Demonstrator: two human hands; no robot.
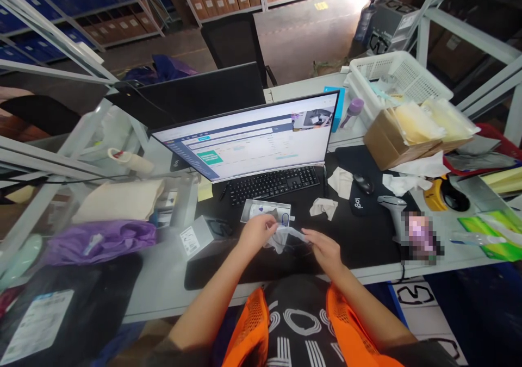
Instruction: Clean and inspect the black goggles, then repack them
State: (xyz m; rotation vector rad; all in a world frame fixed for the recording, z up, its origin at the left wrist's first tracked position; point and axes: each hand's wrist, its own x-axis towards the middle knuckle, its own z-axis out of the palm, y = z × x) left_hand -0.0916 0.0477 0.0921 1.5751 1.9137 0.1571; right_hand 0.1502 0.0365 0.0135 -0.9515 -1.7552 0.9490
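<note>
My left hand [258, 233] and my right hand [325, 249] pinch a thin, translucent whitish plastic wrapping [281, 238] from either side, low over the black desk mat. Whether anything lies inside the wrapping is too small to tell. Just beyond my left fingers lies a flat clear-and-white package [250, 210] with blue marks, partly covered by that hand. A grey-white box [198, 237] with a printed label stands left of my hands. Crumpled white tissue [323, 208] rests on the mat beyond my right hand.
Behind my hands are a black keyboard [275, 184] and a lit monitor [261, 138]. To the right lie a mouse [363, 183], a handheld scanner [392, 206], a yellow tape dispenser [435, 195] and a cardboard box [383, 137]. A purple bag [101, 241] lies left.
</note>
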